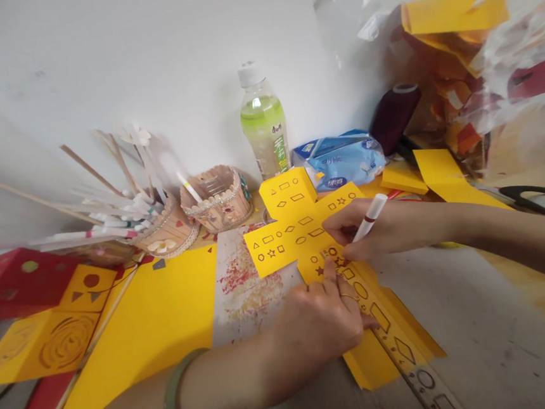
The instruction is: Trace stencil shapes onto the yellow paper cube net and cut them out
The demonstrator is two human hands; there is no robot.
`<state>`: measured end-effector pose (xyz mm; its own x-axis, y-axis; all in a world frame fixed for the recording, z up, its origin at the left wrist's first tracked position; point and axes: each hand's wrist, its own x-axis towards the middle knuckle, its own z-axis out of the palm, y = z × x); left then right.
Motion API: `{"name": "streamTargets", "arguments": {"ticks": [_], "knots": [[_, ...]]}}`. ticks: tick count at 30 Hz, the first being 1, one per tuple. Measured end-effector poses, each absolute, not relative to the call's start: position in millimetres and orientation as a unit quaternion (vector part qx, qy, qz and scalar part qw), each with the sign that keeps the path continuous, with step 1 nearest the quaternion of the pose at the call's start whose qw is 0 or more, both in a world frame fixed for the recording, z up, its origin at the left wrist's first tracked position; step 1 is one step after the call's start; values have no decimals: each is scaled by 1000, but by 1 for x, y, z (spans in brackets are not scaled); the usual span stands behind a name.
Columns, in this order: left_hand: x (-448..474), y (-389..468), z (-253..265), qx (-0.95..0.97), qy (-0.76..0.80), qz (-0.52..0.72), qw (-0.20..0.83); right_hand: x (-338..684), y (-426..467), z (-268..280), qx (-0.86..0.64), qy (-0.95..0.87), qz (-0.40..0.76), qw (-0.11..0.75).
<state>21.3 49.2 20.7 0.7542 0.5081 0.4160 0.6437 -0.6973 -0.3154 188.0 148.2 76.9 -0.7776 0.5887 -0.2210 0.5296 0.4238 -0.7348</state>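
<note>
In my right hand (351, 229) is a white marker pen (370, 217) with a dark red band, its tip hidden behind the fingers over the card. My left hand (323, 314), a green bangle on its wrist, presses a transparent stencil ruler (404, 351) onto the card with an outstretched index finger; the thumb rests along the ruler and the other fingers are curled. Under both hands lies a cross-shaped yellow card (281, 219) with folded flaps. Small drawn triangles, rectangles, circles, diamonds and stars mark its panels.
Behind the card stand a green drink bottle (264, 129), a blue tissue pack (340, 159) and two stick-covered pots (220, 212), one full of markers. Yellow sheets (162, 316) and a red box (22, 284) lie left. Scissors (539, 199) and a plastic bag (523, 74) are right.
</note>
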Motion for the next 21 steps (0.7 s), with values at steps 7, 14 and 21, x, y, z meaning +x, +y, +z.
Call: {"name": "streamTargets", "arguments": {"ticks": [7,14,21], "knots": [[21,49,22,-911,-314,-144,225,181,153,79,-313,-862,398,19],[21,50,21,-908,-313,-162,228,185,156,77,-321,-870,374,30],[20,50,22,-915,-304,-140,223,177,152,84,-332,-874,356,-3]]}}
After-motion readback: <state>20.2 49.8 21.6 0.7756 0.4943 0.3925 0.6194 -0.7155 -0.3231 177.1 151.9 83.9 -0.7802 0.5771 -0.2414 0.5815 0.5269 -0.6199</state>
